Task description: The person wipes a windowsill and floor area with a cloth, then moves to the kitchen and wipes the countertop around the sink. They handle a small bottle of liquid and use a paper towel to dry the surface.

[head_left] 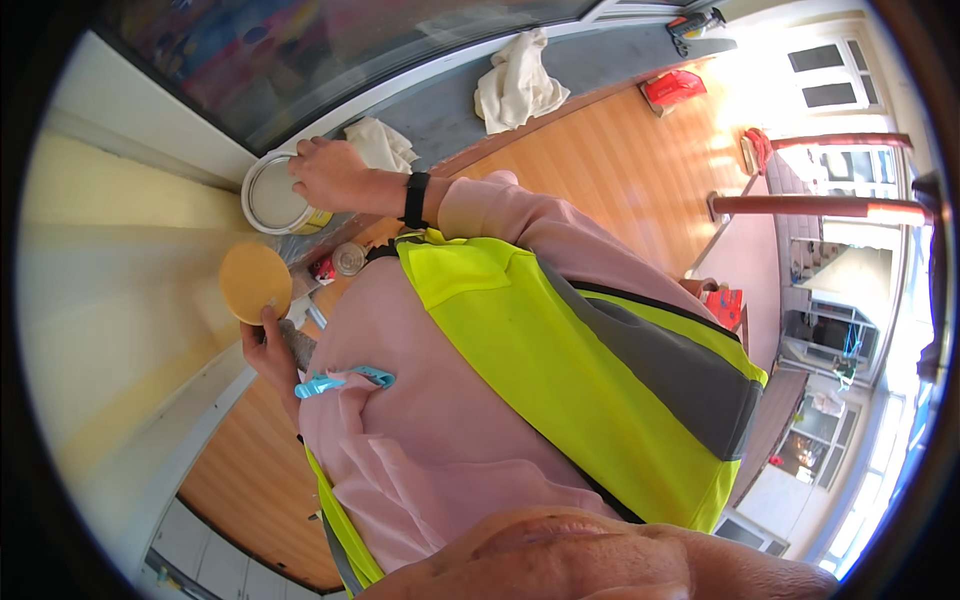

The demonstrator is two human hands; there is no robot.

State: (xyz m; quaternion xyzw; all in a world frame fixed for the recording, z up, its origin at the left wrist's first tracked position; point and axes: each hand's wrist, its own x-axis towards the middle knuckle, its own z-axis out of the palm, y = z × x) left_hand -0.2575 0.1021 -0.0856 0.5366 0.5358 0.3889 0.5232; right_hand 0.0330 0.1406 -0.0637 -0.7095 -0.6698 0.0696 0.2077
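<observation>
The tub (pixel 249 198) seems already open, the left hand (pixel 268 350) pinching a yellow disc (pixel 255 282), the right hand (pixel 330 174) with grip unclear.

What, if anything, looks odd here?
A light-blue clip pinches the pink top into folds, an unusual spot for one. A white cloth lies rumpled on the grey ledge. No obvious spill shows near the tub.

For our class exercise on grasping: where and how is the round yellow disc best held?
The yellow disc is probably best pinched at its rim, coming from its lower side in the picture, where the left hand holds it, thumb on the visible face. Its flat, round shape offers an edge to pinch, and a rim grip leaves most of the broad face uncovered.
</observation>
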